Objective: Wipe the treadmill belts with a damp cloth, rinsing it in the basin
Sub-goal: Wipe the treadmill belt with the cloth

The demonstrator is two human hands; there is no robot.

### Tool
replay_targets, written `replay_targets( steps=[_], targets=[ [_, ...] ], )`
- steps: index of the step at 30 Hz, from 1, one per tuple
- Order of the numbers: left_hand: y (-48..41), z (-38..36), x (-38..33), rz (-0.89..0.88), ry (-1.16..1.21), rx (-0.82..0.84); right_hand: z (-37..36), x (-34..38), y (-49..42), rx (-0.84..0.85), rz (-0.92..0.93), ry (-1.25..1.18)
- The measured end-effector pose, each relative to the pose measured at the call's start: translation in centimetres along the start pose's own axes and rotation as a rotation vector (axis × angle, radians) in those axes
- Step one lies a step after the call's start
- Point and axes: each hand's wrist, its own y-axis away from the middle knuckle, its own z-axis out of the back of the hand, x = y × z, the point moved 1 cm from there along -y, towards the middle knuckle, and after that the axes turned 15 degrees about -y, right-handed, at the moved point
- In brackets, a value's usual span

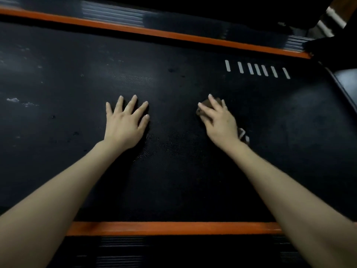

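Black textured treadmill belt (173, 74) fills pretty much the whole view, with an orange strip (154, 32) along its 12 o'clock edge and another orange strip (173, 228) along the 6 o'clock edge. Ribbed side rails (119, 246) sit just outside those.

Way over at 9 o'clock there are some whitish smudges (13, 100) on the belt. Next comes the left hand (125, 124), lying flat on the belt, palm down, fingers straight and fanned out, holding nothing.

At its 3 o'clock, a bit apart, the right hand (220, 122) presses a bunched brown cloth (202, 104) onto the belt. Its fingers are spread over the top, not wrapped around it. The cloth pokes out past the fingertips at 11 o'clock, and a paler bit shows by the wrist at 4 o'clock.

Up at 1 o'clock from that hand is a row of white dashes (257, 69) printed on the belt.
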Motion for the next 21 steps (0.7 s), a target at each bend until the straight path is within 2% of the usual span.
replay_targets(
  steps=[2, 3, 5, 8, 10, 13, 15, 17, 19, 21],
  targets=[
    [-0.5, 0.0, 0.0, -0.009, -0.005, 0.017, -2.1, 2.5, 3.4, 0.054, 0.256, -0.002],
    [-0.9, 0.2, 0.1, -0.017, -0.011, 0.016, -3.0, 3.8, 5.7, 0.146, 0.362, -0.011],
    [-2.0, 0.6, 0.3, -0.029, -0.017, 0.016, -3.4, 5.4, 9.1, 0.333, 0.477, -0.057],
    [-3.2, 0.6, 0.9, -0.030, -0.040, 0.029, -2.3, 4.0, 6.9, 0.412, 0.582, 0.004],
    [-3.2, 0.1, 1.1, -0.034, -0.037, 0.035, -1.5, 1.6, 2.5, 0.281, 0.448, 0.047],
    [-3.1, -0.4, 1.0, -0.029, -0.024, 0.043, -1.0, 0.1, -3.8, 0.021, -0.016, -0.006],
    [-3.2, -0.4, 1.0, -0.029, -0.033, 0.038, -2.6, 1.4, -4.4, -0.044, -0.138, 0.004],
    [-3.2, -0.6, 1.1, -0.028, -0.025, 0.017, -4.1, 3.7, -2.0, -0.015, 0.053, 0.011],
    [-3.2, -0.8, 1.2, -0.031, -0.011, 0.002, -4.9, 5.6, 2.4, 0.175, 0.324, 0.000],
    [-3.1, -1.1, 1.4, -0.034, 0.007, 0.003, -4.1, 5.4, 4.3, 0.331, 0.508, -0.013]
  ],
)
